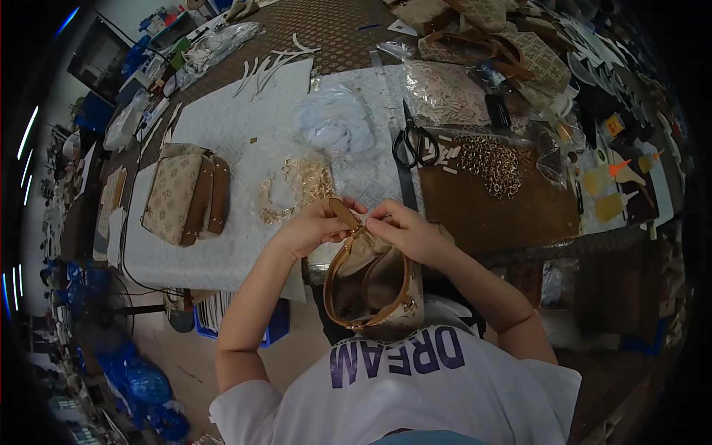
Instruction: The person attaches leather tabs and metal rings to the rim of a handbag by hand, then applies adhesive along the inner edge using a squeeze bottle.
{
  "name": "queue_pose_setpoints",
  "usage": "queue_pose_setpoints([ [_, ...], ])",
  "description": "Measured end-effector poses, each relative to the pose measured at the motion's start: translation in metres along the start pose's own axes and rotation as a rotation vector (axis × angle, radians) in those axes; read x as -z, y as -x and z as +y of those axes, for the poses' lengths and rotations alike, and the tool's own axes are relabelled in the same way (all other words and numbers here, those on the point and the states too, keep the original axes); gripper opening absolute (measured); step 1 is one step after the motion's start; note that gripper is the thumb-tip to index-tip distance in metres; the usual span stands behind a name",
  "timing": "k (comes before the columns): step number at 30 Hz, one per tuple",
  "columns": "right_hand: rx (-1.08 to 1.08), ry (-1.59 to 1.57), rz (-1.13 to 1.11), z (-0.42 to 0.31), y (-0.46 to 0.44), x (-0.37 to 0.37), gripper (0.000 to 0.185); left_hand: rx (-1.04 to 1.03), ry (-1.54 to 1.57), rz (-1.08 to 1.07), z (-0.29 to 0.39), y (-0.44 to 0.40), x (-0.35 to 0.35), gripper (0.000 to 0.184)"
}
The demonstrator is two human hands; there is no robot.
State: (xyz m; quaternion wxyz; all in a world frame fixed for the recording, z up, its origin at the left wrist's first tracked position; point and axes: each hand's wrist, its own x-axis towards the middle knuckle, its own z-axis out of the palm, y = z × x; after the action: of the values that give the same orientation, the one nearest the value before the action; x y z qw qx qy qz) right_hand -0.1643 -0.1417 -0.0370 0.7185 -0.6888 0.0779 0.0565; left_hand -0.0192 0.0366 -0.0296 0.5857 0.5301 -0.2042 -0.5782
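- Open handbag (368,285) with tan trim: hangs just below both hands, between the forearms.
- Left hand (326,225): holds the handbag's tan strap (344,213).
- Right hand (397,226): fingertips pinched on the handbag where strap meets rim.
- Shirt (415,386), below the hands: purple capitals read "DREAM".
- Bench (200,259), left of the left hand: another bag (175,196), patterned, no wording legible.
- Beyond the right hand: black scissors (403,150), then gold-coloured rings (493,167) to their right.

Ahead of me on the counter (319,22) lie black scissors (410,127); to my right, bottles of yellow liquid (610,208); low on my left, a blue bin (279,325).
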Motion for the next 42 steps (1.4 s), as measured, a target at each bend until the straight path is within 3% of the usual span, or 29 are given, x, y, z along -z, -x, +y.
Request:
queue_pose_setpoints([
  [4,-0.004,-0.087,0.016,-0.001,0.000,-0.001,0.031,0.036,0.022,-0.079,0.000,-0.003,0.007,0.029],
  [7,-0.014,0.003,-0.025,0.001,-0.002,0.007,0.029,0.006,0.286,-0.045,0.002,-0.001,-0.003,0.034],
  [10,-0.001,-0.053,-0.004,-0.005,0.000,0.007,0.030,0.001,0.257,-0.119,-0.001,-0.004,-0.001,0.031],
  [13,-0.066,-0.151,-0.032,0.003,-0.001,0.012,0.030,-0.033,-0.026,-0.199,0.006,-0.003,-0.003,0.031],
  [16,-0.089,-0.196,-0.078,-0.001,0.002,0.014,0.028,-0.013,-0.293,-0.145,0.024,0.003,-0.016,0.030],
  [22,-0.077,0.061,-0.093,-0.018,0.002,0.014,0.029,-0.007,0.130,-0.195,0.015,0.003,-0.012,0.028],
  [25,-0.058,0.012,-0.083,-0.003,-0.002,0.014,0.029,-0.008,-0.118,-0.214,0.015,-0.002,-0.008,0.023],
  [31,-0.113,-0.002,-0.059,-0.005,0.002,0.017,0.030,-0.109,-0.534,0.047,0.021,0.002,-0.031,0.017],
  [42,-0.160,0.019,-0.081,-0.007,0.000,0.015,0.030,-0.218,-0.786,0.190,0.022,0.007,-0.042,0.012],
])
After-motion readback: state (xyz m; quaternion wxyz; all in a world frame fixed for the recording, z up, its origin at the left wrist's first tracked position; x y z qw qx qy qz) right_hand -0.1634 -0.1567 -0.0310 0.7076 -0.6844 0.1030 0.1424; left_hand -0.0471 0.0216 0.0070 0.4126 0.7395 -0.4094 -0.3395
